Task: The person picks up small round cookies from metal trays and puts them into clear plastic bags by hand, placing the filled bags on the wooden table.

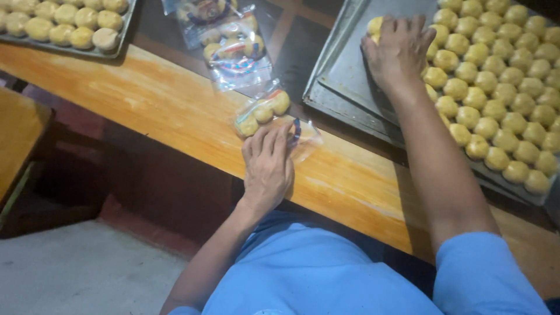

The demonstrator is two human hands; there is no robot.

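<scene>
- Nearest the lens, a blue shirt [315, 274]; beyond it the left hand [268, 166] lies flat, fingers spread, pinning a clear bag [271, 116] of yellow pastry balls on the table [146, 99] edge.
- At 1 o'clock the right hand [398, 49] curls its grip round one pastry ball [374, 26] over the metal tray [344, 70].
- Risk: the bag sits near the edge, so a nudge could tip it off.
- Squeezing hard might crush the ball.
</scene>
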